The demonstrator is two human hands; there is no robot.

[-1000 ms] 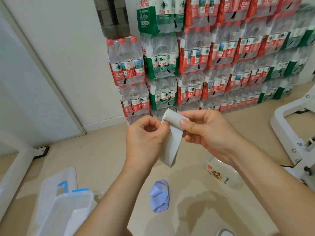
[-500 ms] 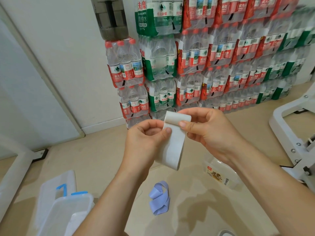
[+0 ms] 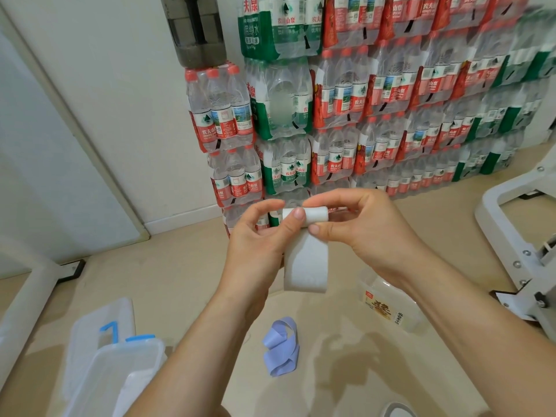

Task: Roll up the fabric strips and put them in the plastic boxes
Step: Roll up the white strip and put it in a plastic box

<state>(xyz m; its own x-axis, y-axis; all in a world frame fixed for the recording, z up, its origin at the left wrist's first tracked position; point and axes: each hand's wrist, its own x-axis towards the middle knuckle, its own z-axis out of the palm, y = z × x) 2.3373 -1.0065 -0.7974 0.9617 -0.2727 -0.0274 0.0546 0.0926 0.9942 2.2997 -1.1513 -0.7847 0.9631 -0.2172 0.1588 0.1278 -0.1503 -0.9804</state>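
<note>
step: rolling the white strip (image 3: pixel 305 266); the top is wound into a roll, the tail hangs loose below.
left grip (image 3: pixel 258 239): fingers curled, thumb tip pressed on the roll's left end, probably to stop it unwinding.
right grip (image 3: pixel 361 233): thumb and fingers pinch the roll from the right, placed to turn it, I judge.
strip location: in the air between the 2 grips, above the floor (image 3: pixel 186 266), in no box.
purple strip (image 3: pixel 281 346): lies loose and unrolled on the floor below the grips; looks next in line.
boxes: 1 box (image 3: pixel 120 365) with blue clips at lower left, 1 labelled box (image 3: pixel 388 308) under the right wrist; both near, likely for a short drop. Contents: cannot tell.
progress: early, 1 strip part-wound, 1 untouched.
risk: slack tail may wind skewed or loose.
</note>
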